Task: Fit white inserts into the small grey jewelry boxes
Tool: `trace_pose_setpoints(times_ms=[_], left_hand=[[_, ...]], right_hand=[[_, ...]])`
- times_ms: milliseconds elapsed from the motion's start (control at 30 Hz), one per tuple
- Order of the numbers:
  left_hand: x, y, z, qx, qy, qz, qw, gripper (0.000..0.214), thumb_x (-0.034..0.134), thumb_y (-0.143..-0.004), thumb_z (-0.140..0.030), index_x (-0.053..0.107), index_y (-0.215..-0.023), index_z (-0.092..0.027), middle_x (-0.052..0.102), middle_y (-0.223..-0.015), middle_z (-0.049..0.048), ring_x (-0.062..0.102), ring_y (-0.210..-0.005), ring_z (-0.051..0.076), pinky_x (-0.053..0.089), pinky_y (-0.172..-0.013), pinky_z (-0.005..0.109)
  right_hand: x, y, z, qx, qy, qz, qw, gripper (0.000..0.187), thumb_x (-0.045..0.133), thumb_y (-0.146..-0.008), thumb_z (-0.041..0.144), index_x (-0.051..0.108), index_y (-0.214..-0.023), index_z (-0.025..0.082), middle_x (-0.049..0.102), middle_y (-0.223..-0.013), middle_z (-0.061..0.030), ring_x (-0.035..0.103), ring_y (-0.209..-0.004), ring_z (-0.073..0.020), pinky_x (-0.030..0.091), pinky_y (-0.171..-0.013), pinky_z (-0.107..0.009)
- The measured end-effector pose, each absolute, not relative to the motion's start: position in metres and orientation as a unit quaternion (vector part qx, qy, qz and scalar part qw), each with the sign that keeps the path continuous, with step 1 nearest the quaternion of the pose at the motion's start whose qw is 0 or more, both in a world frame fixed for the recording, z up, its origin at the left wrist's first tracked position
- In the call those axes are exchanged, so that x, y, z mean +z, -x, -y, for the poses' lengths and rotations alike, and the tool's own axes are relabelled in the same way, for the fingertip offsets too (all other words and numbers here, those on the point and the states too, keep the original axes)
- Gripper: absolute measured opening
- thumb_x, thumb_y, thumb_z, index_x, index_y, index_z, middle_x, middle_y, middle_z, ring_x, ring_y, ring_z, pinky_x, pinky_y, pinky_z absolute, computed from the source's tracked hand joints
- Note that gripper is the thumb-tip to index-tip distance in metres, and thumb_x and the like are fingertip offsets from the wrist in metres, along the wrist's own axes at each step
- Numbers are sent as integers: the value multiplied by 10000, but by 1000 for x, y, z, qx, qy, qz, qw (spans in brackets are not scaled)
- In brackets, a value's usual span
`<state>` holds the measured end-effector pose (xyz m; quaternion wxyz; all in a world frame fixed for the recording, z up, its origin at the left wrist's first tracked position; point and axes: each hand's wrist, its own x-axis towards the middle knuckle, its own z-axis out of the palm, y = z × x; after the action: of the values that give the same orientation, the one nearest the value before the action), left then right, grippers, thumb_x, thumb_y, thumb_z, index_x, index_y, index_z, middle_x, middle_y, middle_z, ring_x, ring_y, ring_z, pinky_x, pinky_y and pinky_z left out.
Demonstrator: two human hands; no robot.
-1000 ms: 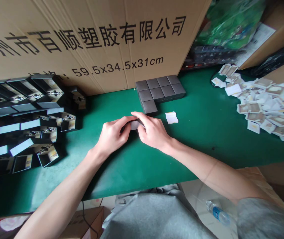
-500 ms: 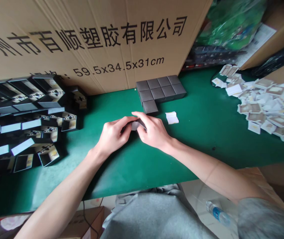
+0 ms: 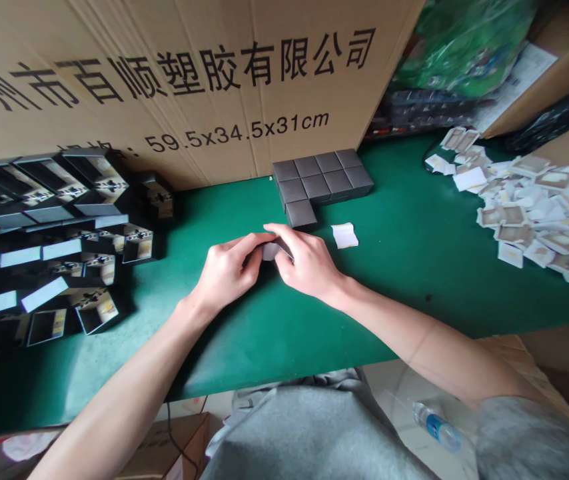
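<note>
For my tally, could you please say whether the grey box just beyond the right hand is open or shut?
Shut: the grey box beyond the right hand has a flat top, with no inside showing.

hands close together, fingers curled

"Where's the light from?"
"The left, by the look of it. There's pale glare on the table there, and the tilted lids shine almost white."
"Shadows?"
"Soft ones, right of the open boxes and beside the left forearm. The small box between the hands is murky too."
"Sharp?"
"The print on the carton reads clearly. The bag looks smeary, the right sleeve is stretched and blurred, and the top right corner goes nearly black."
</note>
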<state>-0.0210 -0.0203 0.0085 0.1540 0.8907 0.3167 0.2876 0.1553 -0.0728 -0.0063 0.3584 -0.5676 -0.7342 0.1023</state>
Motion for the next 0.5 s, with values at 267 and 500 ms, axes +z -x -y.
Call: trace_pose_setpoints(times_ms=[267,500], left_hand=[[9,22,21,287,-889,-321,155,302,506,-933,-139,702,-1157,-187,778,-933,24,710,-729,112,521,-708,182],[10,22,20,290,-888,-322,152,279,515,-921,-154,704,-1124,-179,775,-888,23,701,-711,115,521,-704,186]], right_hand=[[-7,-155,73,106,568,734,356,415,450,-898,118,564,-1294,168,723,-1224,-82,707,-1061,-224,579,-928,-350],[-10,-154,72,115,551,743,363,494,468,-880,94,521,-1364,177,681,-1291,-85,655,-1157,-215,553,-1012,-359]])
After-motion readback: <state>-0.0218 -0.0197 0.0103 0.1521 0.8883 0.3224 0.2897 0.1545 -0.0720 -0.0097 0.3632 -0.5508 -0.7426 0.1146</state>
